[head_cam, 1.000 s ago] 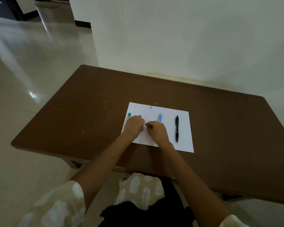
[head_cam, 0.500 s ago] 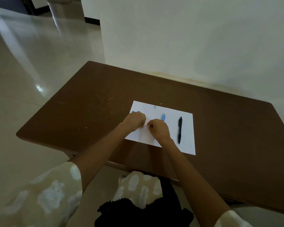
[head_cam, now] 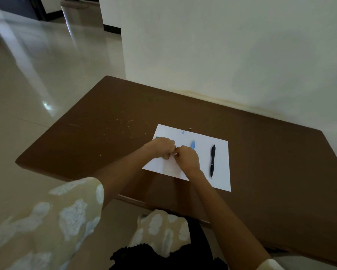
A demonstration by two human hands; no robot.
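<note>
A white sheet of paper (head_cam: 220, 152) lies on the brown table (head_cam: 105, 117). Over its left half my left hand (head_cam: 161, 148) and my right hand (head_cam: 188, 158) meet, both with curled fingers pinching a small thin pale object (head_cam: 173, 153) between them; what it is cannot be told. A black pen (head_cam: 213, 160) lies on the right part of the sheet. A light blue pen part (head_cam: 193, 144) sticks out just beyond my right hand. A green-tipped piece (head_cam: 157, 137) shows behind my left hand. A tiny blue bit (head_cam: 183, 131) lies near the sheet's far edge.
Small crumbs (head_cam: 122, 123) are scattered on the table left of the sheet. A white wall (head_cam: 222, 55) stands right behind the table. Glossy tiled floor (head_cam: 37, 84) spreads to the left. My patterned sleeve (head_cam: 52, 217) fills the lower left.
The view has shifted, so the table sits further right in frame. My hands stay together over the sheet, still pinching the small object; the pens have not moved.
</note>
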